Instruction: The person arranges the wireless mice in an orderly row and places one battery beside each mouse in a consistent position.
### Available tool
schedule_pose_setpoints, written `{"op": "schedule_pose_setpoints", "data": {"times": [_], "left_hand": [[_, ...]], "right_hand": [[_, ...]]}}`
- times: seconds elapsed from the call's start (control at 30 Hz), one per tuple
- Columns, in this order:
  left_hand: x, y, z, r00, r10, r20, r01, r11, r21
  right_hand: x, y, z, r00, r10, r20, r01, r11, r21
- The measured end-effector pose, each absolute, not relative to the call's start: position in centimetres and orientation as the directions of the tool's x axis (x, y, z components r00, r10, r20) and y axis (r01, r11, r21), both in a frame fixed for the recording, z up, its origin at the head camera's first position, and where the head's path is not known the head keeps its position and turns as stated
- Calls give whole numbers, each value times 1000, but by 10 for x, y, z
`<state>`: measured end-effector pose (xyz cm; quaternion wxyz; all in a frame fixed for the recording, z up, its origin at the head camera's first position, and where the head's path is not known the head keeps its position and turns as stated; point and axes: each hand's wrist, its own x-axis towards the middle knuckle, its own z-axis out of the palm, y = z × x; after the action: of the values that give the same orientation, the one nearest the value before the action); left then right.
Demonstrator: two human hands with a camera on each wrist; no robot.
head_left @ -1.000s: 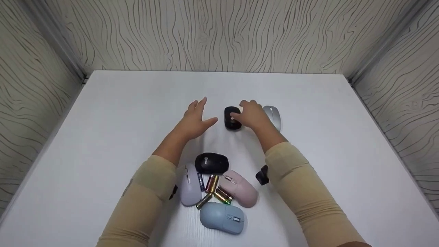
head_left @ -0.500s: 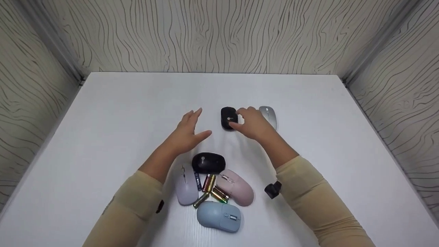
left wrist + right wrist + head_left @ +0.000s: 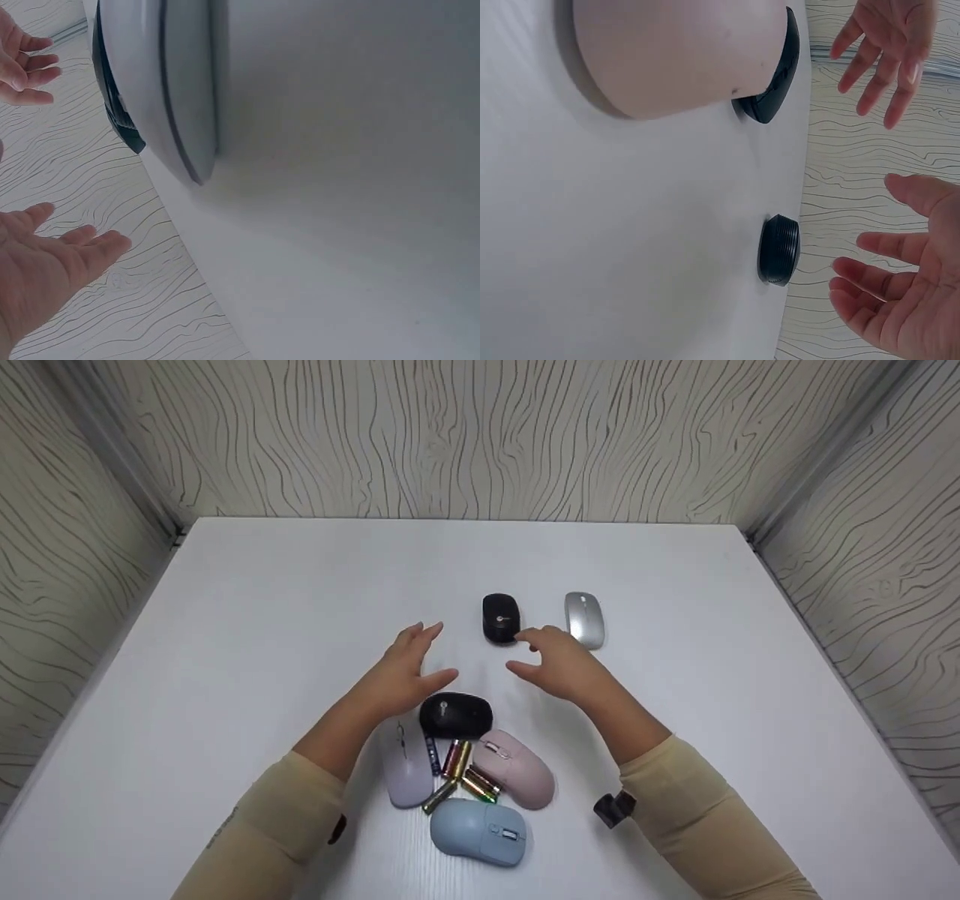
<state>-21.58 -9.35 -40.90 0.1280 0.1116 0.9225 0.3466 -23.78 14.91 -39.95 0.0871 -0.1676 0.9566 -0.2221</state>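
My left hand (image 3: 401, 675) hovers over the white table with fingers spread, just behind the nearer black mouse (image 3: 456, 715). Empty too, my right hand (image 3: 559, 664) floats in front of the farther black mouse (image 3: 501, 618) and the silver mouse (image 3: 585, 619), its fingers loosely bent. A lavender mouse (image 3: 409, 769), a pink mouse (image 3: 515, 770) and a blue mouse (image 3: 480, 831) form a ring with the nearer black one around several batteries (image 3: 461, 761). Both palms show in the wrist views, and the pink mouse (image 3: 679, 52) looms large in the right one.
The white table (image 3: 262, 585) ends at a wood-patterned wall (image 3: 465, 442) at the back, with similar panels on both sides. A small black wrist camera (image 3: 615, 808) hangs from the right sleeve; part of another shows by the left sleeve.
Both hands have drawn back toward me and a little apart. The right hand has left the farther black mouse, which its thumb overlapped earlier. The mice and batteries keep their arrangement.
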Motion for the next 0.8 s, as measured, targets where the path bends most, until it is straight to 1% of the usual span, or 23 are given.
{"op": "schedule_pose_setpoints", "data": {"times": [0.17,0.3,0.6,0.8], "left_hand": [[-211,-90,-411,-941,296,-165,118,742,660],[-208,-86,-414,-933,312,-179,140,773,618],[-204,-78,-425,-875,404,-266,228,830,510],[-200,-74,-433,-843,451,-293,302,848,435]], "right_hand": [[-230,150,-404,-923,-374,-87,-299,843,-448],[-227,151,-404,-924,-372,-84,-299,843,-447],[-223,153,-401,-928,-356,-108,-273,848,-455],[-221,155,-401,-928,-359,-102,-277,845,-458]]}}
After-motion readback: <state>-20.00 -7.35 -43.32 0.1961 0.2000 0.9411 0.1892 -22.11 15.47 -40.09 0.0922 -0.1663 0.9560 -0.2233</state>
